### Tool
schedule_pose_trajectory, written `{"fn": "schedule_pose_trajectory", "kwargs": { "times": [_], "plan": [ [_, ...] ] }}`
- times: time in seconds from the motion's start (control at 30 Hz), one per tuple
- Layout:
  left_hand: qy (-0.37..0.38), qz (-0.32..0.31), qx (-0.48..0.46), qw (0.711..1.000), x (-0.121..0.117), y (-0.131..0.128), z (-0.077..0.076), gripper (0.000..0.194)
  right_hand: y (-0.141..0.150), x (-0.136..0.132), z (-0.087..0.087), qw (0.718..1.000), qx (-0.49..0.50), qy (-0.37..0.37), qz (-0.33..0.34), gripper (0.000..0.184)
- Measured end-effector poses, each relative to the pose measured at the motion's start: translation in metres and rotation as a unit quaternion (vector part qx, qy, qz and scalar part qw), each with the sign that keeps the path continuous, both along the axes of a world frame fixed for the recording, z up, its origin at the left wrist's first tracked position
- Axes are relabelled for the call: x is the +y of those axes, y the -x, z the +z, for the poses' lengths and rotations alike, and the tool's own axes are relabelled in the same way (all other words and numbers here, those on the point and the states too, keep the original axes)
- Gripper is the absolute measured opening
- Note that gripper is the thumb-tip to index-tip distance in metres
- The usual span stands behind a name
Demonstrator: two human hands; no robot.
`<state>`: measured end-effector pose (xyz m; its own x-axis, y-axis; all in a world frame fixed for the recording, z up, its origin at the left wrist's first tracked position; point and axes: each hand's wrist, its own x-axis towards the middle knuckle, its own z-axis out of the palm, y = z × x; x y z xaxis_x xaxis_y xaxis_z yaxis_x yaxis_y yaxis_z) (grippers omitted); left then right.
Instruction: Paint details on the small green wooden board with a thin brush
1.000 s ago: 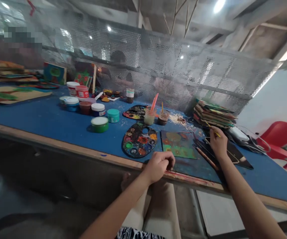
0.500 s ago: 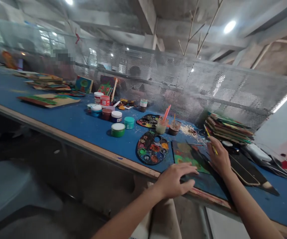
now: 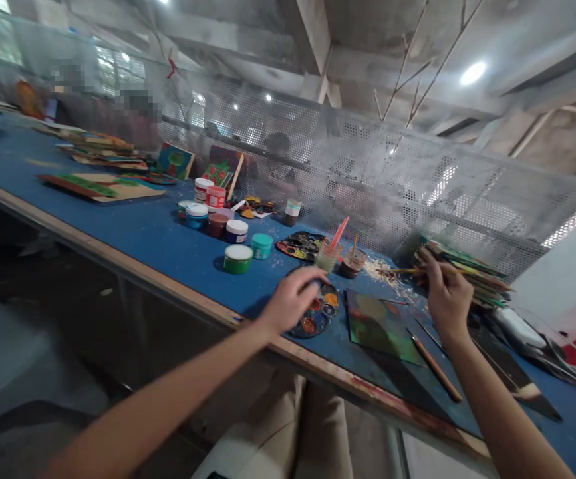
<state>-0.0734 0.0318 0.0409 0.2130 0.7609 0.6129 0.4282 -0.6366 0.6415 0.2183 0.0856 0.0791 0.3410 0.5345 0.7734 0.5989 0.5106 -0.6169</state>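
Observation:
In the head view my right hand [image 3: 448, 296] is closed round a thin yellow paintbrush [image 3: 408, 271], which lies nearly level, one end pointing left over pale shavings. My left hand [image 3: 292, 299] hovers over or rests on a dark paint palette [image 3: 328, 313] with several coloured wells; its fingers are curved and apart, and whether they touch it I cannot tell. Between the hands lies a small painted panel [image 3: 375, 322] in greens and reds. A wooden-handled brush [image 3: 435, 369] and a thinner dark tool [image 3: 428, 334] lie beside it, below my right hand.
A jar with pink sticks [image 3: 328, 256] and a jar of brown water [image 3: 352, 263] stand behind the palette. Several paint pots, including a green one [image 3: 238, 259], are to the left. Stacked panels [image 3: 487, 273] stand at right, before a perforated metal screen [image 3: 358, 153]. People are blurred beyond it.
My left hand has moved left from the panel's front edge to the palette. My right hand has risen slightly, and the yellow brush has swung from steep to nearly level.

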Motion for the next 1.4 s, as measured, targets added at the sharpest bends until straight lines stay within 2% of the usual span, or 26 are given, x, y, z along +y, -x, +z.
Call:
{"fn": "schedule_pose_trajectory", "kwargs": {
  "times": [0.03, 0.1, 0.17, 0.23, 0.33, 0.4, 0.57, 0.73, 0.8, 0.87, 0.93, 1.0, 1.03, 1.07, 1.13, 1.2, 1.3, 1.4],
  "plan": [
    [0.013, 0.029, 0.007, 0.999, 0.007, 0.015, 0.004, 0.029, 0.013, 0.001, 0.007, 0.999, 0.002, 0.021, 0.044, 0.045],
    [0.039, 0.069, 0.039, 0.996, 0.016, 0.041, 0.004, 0.025, 0.041, 0.003, 0.013, 0.989, 0.042, 0.066, 0.128, 0.046],
    [0.058, 0.103, 0.068, 0.991, 0.016, 0.057, -0.007, 0.028, 0.068, 0.005, 0.009, 0.971, 0.02, 0.118, 0.207, 0.049],
    [0.071, 0.13, 0.1, 0.984, 0.012, 0.065, -0.022, 0.032, 0.091, 0.005, 0.0, 0.957, -0.044, 0.153, 0.241, 0.051],
    [0.076, 0.147, 0.15, 0.975, 0.009, 0.065, -0.038, 0.04, 0.114, 0.005, -0.014, 0.954, -0.139, 0.156, 0.213, 0.053],
    [0.08, 0.154, 0.176, 0.969, 0.008, 0.062, -0.042, 0.046, 0.12, 0.006, -0.018, 0.956, -0.168, 0.146, 0.19, 0.053],
    [0.096, 0.154, 0.214, 0.96, 0.009, 0.061, -0.04, 0.058, 0.12, 0.007, -0.023, 0.949, -0.138, 0.177, 0.22, 0.049],
    [0.105, 0.153, 0.233, 0.955, 0.01, 0.062, -0.036, 0.061, 0.123, 0.007, -0.026, 0.959, -0.11, 0.16, 0.207, 0.046],
    [0.108, 0.162, 0.237, 0.952, 0.01, 0.061, -0.034, 0.06, 0.116, 0.008, -0.022, 0.957, -0.096, 0.16, 0.222, 0.045],
    [0.111, 0.167, 0.242, 0.949, 0.012, 0.061, -0.032, 0.06, 0.094, 0.012, -0.014, 0.973, -0.049, 0.125, 0.189, 0.045],
    [0.112, 0.166, 0.246, 0.948, 0.014, 0.061, -0.031, 0.061, 0.058, 0.014, -0.007, 0.995, 0.021, 0.041, 0.09, 0.047],
    [0.108, 0.164, 0.246, 0.949, 0.017, 0.062, -0.031, 0.061, 0.015, 0.015, -0.005, 0.997, 0.061, -0.039, -0.037, 0.05],
    [0.104, 0.165, 0.243, 0.95, 0.018, 0.062, -0.031, 0.06, -0.005, 0.015, -0.006, 0.993, 0.056, -0.053, -0.088, 0.051],
    [0.1, 0.169, 0.24, 0.951, 0.019, 0.062, -0.032, 0.059, -0.022, 0.015, -0.008, 0.992, 0.034, -0.044, -0.11, 0.053],
    [0.094, 0.179, 0.232, 0.952, 0.02, 0.062, -0.032, 0.059, -0.047, 0.016, -0.017, 0.995, -0.014, -0.004, -0.1, 0.055],
    [0.093, 0.19, 0.226, 0.951, 0.021, 0.061, -0.032, 0.06, -0.06, 0.019, -0.028, 0.996, -0.046, 0.033, -0.073, 0.055],
    [0.09, 0.198, 0.229, 0.949, 0.021, 0.06, -0.031, 0.062, -0.064, 0.024, -0.039, 0.994, -0.07, 0.07, -0.05, 0.054],
    [0.085, 0.197, 0.24, 0.947, 0.022, 0.06, -0.031, 0.06, -0.067, 0.025, -0.041, 0.992, -0.075, 0.088, -0.053, 0.052]
  ]
}}
